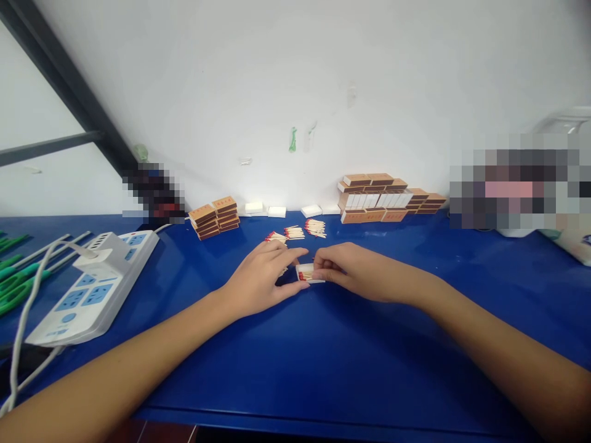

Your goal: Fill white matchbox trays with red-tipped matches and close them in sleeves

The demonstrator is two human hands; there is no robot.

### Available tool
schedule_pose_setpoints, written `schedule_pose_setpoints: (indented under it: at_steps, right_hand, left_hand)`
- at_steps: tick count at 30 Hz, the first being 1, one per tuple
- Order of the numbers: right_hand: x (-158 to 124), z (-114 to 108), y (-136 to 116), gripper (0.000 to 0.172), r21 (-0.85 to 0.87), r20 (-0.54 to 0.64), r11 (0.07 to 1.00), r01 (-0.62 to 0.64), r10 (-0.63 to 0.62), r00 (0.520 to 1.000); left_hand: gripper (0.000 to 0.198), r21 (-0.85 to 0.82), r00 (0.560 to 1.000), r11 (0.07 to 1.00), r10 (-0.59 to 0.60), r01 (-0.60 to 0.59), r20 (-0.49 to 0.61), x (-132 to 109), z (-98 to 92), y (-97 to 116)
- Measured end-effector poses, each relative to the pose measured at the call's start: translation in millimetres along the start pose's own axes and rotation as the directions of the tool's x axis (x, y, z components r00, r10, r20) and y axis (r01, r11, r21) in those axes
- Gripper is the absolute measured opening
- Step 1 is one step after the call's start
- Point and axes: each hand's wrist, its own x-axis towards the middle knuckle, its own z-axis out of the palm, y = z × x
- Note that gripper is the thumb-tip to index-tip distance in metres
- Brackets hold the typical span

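Observation:
A small white matchbox tray [308, 273] holding red-tipped matches lies on the blue table [295, 357] between both hands. My right hand [355, 271] pinches the tray's right end with its fingertips. My left hand [265, 277] rests on the table with its fingers spread, the fingertips touching the tray's left end. Just behind the hands lie small heaps of loose matches [295, 232].
Stacks of brown matchboxes [215, 217] stand at the back left of centre, a bigger pile [383, 198] at the back right, and white inner trays [270, 210] along the wall. A white power strip [95, 283] and green-handled tools [18, 277] lie on the left.

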Motion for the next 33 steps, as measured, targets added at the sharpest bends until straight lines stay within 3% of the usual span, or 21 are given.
schedule_pose_setpoints:
  at_steps: [6,17,28,33]
  right_hand:
    - [0,-6,-1,0.019,0.021,0.016,0.999,0.034,-0.034,0.999]
    - [1,3,3,0.031,-0.056,0.015,0.998,0.005,-0.004,1.000]
    - [-1,0,4,0.025,-0.077,0.000,0.997,0.017,-0.017,1.000]
    - [-3,-2,1,0.028,-0.067,0.063,0.998,-0.009,0.013,0.998]
  left_hand:
    - [0.053,-0.018,1.000,1.000,-0.003,0.003,0.007,0,-1.1,1]
    - [0.053,-0.018,1.000,1.000,0.002,-0.002,0.002,0,-0.6,2]
    - [0.054,-0.018,1.000,1.000,-0.002,0.002,0.009,0,-0.8,1]
    - [0.053,-0.031,1.000,1.000,0.000,0.000,0.008,0,-1.1,3]
